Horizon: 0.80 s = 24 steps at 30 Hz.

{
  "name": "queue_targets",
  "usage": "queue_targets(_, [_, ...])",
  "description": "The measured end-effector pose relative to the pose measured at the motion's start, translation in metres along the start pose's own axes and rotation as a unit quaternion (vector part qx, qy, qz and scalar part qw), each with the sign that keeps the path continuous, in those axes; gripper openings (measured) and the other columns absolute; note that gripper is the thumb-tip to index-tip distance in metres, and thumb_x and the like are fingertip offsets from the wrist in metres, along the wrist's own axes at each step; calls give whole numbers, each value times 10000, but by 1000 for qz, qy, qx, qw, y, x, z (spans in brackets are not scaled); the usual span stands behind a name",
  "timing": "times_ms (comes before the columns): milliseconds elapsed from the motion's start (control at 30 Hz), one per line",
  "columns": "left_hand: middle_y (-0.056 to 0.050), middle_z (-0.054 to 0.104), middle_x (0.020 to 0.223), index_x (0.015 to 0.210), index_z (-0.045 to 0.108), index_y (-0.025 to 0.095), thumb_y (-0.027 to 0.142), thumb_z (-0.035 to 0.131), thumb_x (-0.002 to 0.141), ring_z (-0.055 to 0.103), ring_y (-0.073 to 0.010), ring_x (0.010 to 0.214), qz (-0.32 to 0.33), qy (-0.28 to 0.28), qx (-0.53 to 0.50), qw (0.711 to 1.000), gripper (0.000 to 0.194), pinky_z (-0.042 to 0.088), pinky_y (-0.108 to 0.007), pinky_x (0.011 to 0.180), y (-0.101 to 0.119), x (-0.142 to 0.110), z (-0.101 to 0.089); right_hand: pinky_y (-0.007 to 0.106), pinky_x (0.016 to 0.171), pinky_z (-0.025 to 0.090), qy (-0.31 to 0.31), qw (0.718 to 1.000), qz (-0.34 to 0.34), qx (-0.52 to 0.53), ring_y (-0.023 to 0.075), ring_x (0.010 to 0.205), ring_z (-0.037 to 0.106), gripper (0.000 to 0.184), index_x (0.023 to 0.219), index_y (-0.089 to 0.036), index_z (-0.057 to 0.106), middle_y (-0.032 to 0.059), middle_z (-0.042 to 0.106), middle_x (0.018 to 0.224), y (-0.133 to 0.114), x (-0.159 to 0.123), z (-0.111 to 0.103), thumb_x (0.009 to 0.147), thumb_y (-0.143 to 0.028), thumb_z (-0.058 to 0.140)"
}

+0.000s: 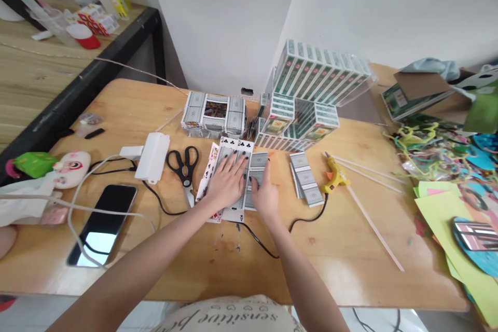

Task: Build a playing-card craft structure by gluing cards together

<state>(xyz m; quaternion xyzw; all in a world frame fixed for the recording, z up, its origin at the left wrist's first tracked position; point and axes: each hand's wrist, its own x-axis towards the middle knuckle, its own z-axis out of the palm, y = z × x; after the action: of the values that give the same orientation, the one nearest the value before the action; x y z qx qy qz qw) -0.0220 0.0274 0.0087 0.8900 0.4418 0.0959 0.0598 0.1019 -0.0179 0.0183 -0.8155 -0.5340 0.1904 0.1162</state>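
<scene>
My left hand (228,180) lies flat with fingers stretched over strips of joined playing cards (234,213), some face up at the ends, with grey backs in the middle. My right hand (265,192) is beside it, index finger stretched along a strip of grey-backed playing cards (257,160) and thumb at its inner side. The hands partly cover both strips, and the right hand's other fingers are mostly hidden. Further right lie grey-backed card strips (307,180) and a yellow glue gun (334,175). Black-handled scissors (185,170) rest left of my left hand.
Behind the hands stand a box made of cards (213,114) and stacked card packs (317,75). A phone (103,225), white power adapter (153,157) and cables lie left. Glue sticks (375,228), coloured paper (447,238) and craft scraps (420,150) occupy the right.
</scene>
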Motion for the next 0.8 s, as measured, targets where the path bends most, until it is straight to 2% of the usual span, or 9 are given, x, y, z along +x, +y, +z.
queue_targets(200, [-34, 300, 1465, 1380, 328, 146, 266, 285, 886, 167, -231, 1376, 2, -4, 2, 1000, 511, 128, -428, 1128, 0, 1, 0, 338, 617, 477, -7, 1000, -17, -18, 249, 663, 663, 661, 1443, -99, 43, 120, 702, 789, -4, 1, -3, 896, -311, 347])
queue_targets(433, [7, 331, 1450, 1348, 389, 232, 298, 295, 893, 182, -251, 1368, 16, -2, -3, 1000, 469, 141, -463, 1113, 0, 1, -2, 337, 599, 481, -28, 999, 1, -19, 257, 672, 670, 664, 1442, -89, 18, 143, 699, 818, -7, 0, -8, 902, -320, 329])
queue_targets(667, [-48, 293, 1467, 1392, 301, 186, 276, 342, 861, 178, -284, 1365, 25, -28, 20, 999, 540, 124, -473, 1105, -3, 1, 2, 323, 636, 508, -86, 990, -42, -105, 226, 714, 681, 705, 1429, -84, -70, 126, 700, 812, -43, -3, -21, 872, -180, 352])
queue_targets(800, [-86, 257, 1479, 1412, 243, 154, 275, 398, 818, 158, -309, 1367, 36, -49, 29, 998, 626, 105, -476, 1102, -6, 0, 3, 317, 647, 518, -78, 985, -44, -149, 216, 713, 684, 713, 1430, -58, -28, 146, 694, 801, -59, -5, -20, 838, -102, 367])
